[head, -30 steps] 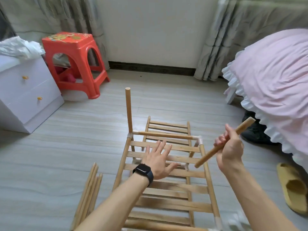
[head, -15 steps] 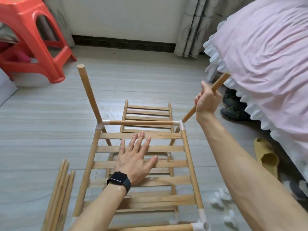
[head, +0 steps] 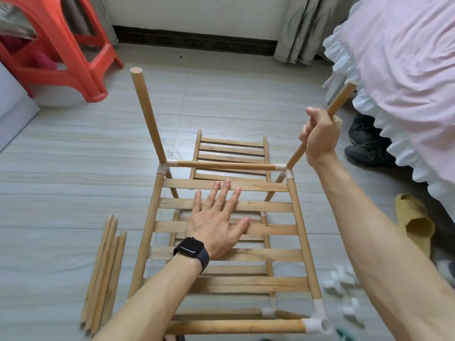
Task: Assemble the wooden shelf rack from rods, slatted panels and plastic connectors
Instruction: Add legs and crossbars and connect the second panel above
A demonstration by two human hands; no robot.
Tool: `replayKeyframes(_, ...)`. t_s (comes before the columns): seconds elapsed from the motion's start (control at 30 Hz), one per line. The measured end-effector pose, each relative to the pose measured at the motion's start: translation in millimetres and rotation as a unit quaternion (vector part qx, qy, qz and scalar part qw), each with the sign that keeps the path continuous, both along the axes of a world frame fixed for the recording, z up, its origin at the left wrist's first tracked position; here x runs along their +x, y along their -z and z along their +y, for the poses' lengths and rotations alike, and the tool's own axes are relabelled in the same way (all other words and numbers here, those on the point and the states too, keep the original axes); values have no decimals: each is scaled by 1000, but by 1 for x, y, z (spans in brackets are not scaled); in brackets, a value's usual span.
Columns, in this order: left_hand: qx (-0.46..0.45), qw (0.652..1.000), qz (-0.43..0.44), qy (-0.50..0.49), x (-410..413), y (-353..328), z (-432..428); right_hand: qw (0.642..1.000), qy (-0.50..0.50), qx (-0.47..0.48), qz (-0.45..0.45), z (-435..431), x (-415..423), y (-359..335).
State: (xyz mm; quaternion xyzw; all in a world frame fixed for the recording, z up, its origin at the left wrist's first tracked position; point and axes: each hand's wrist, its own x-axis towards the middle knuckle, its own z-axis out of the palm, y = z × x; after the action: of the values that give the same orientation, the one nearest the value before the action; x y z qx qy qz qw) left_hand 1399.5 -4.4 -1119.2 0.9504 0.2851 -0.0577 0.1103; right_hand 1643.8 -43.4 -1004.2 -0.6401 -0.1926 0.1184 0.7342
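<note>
Left hand [head: 216, 225] lies flat on the rack's top panel [head: 266, 207], fingers straight and spread, palm on the slats mid-panel. Right hand [head: 320, 136] is fisted round a rod [head: 342, 99]; its lower end meets the white connector [head: 286, 169] at the far right corner, and it tilts toward the bed [head: 406, 70]. Far left corner carries a standing rod [head: 147, 114]; spare rods [head: 103, 274] lie on the floor [head: 73, 168] left of the rack, loose connectors [head: 339, 281] on its right.
</note>
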Motion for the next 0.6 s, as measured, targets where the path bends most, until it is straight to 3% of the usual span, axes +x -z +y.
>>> replayKeyframes(0.2, -9, 1000, 4, -3, -5, 4, 3, 999, -2, -4, -40, 12, -12, 12)
replayKeyframes(0.37, -10, 1000, 15, 10, -8, 4, 0, 1000, 21, -1, -7, 6, -7, 17)
replayKeyframes(0.6, -25, 999, 32, 26, -8, -5, 1, 990, 46, -136, 8, -1, -21, -3)
